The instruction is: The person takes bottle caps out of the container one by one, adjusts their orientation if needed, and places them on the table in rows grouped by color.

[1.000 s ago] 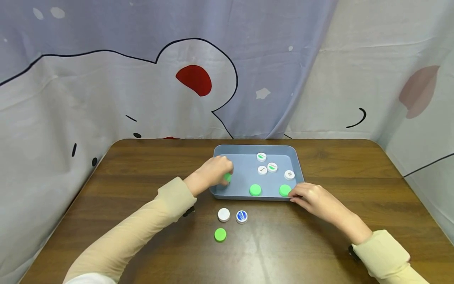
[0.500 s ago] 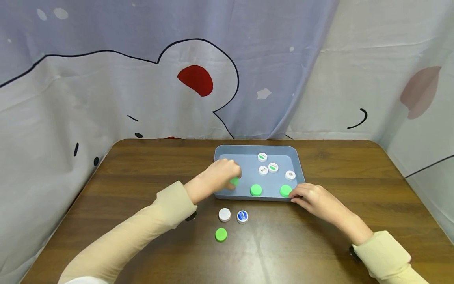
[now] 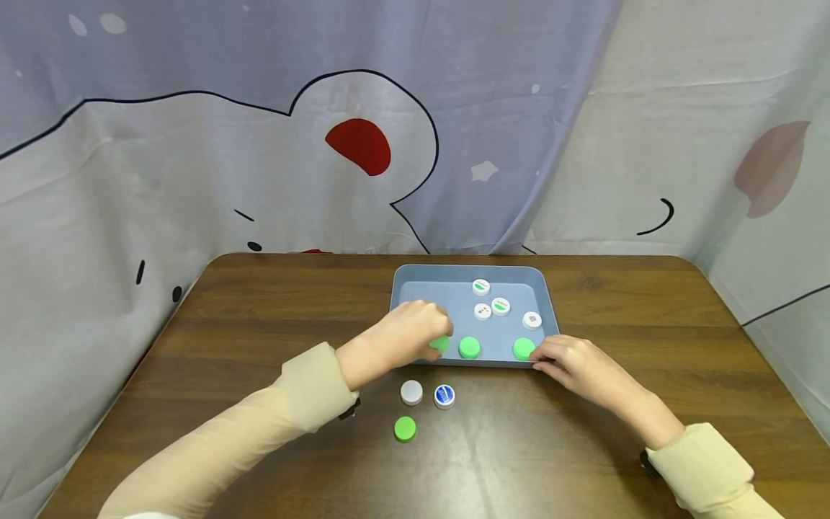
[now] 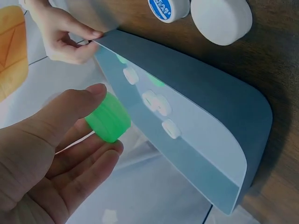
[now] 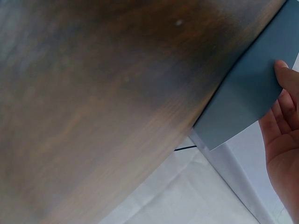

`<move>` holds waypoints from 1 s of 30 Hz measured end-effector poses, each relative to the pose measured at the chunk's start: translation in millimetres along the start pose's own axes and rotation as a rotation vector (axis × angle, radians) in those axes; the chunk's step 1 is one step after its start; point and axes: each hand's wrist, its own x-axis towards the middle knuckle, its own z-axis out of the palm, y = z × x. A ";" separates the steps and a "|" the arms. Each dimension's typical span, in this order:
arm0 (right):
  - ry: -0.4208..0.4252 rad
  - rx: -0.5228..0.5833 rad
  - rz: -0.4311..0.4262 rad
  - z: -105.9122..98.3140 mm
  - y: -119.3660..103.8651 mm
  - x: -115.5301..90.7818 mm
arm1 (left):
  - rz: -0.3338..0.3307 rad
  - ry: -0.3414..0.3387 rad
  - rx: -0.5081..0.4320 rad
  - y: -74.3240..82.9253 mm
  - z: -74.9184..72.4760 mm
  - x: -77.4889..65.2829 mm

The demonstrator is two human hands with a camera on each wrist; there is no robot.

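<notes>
My left hand [image 3: 415,330] pinches a green bottle cap [image 4: 108,117] between thumb and fingers, over the front left part of a blue-grey tray [image 3: 434,292]. My right hand [image 3: 570,362] grips the tray's near right rim, its thumb on the outer wall in the right wrist view. Inside the tray, a green cap [image 3: 469,347] lies just right of the held one. Another green cap [image 3: 523,349] is beside my right fingertips. Several white printed caps, one of them a cap with a square code [image 3: 532,320], lie farther back in the tray.
On the wooden table [image 3: 259,310], in front of the tray, lie a plain white cap [image 3: 411,392], a blue-and-white cap [image 3: 444,396] and a darker green cap [image 3: 405,429]. A patterned curtain [image 3: 194,166] hangs behind the table.
My left hand has moved right and toward the tray's near side, carrying the green cap from the left end. My right hand stays on the rim.
</notes>
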 end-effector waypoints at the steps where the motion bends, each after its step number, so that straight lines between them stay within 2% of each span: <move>1: 0.000 -0.001 0.001 0.1 0.0 -0.2 | 0.006 0.002 0.003 1.3 -0.9 -0.4; 10: -0.004 -0.003 0.012 1.3 0.4 -2.0 | 0.046 0.002 0.063 16.8 -4.8 -3.8; 14: -0.003 -0.005 0.012 1.1 0.3 -1.8 | 0.081 0.002 0.112 27.6 -1.7 -7.6; 18: 0.000 0.001 0.010 1.0 0.5 -1.4 | 0.083 -0.029 0.097 36.5 2.6 -12.0; 22: 0.002 0.006 0.007 1.4 0.9 -1.2 | 0.078 -0.040 0.095 41.4 6.3 -16.7; 30: -0.002 -0.001 0.007 2.1 1.5 -1.3 | 0.116 -0.029 0.150 49.1 12.7 -21.7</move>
